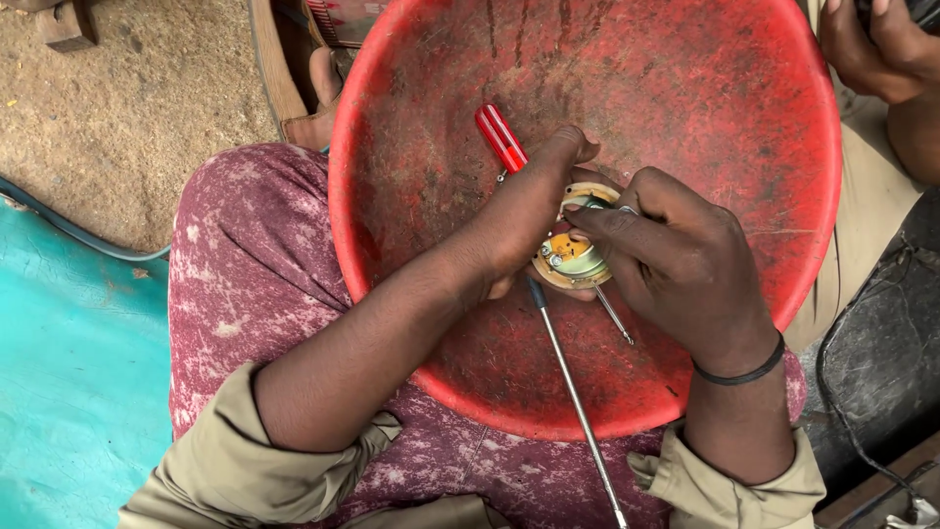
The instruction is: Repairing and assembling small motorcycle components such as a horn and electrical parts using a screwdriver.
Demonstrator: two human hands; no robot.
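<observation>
Hands meet over a big red basin (411,118) that sits on the person's lap. The left hand (524,220) is curled around a small round mechanism (573,257), a pale ring with a yellow part and small metal pieces inside; its thumb points up past the ring's far edge and its fingers cup the piece from beneath. The right hand (676,260) comes in from the other side, fingers pinched shut on a thin dark tool (609,204) whose tip lies on the upper face of the mechanism; what kind of tool it is I cannot tell, since the fingers hide most of it.

Just beyond the left thumb, a red-handled screwdriver (501,137) lies on the basin wall. Just below the left palm, a long thin metal rod (576,402) with a dark tip runs back toward the person's body, over the basin rim. A shorter metal pin (615,315) pokes out beneath the right fingers.

By the look of it, the work in hand is fine picking or loosening at the top of the mechanism. That calls for a steady left-hand hold and small, controlled pressure from the right fingertips, so that the tip does not slip.

Another person's hands (876,49) show at the far right corner, well apart.
</observation>
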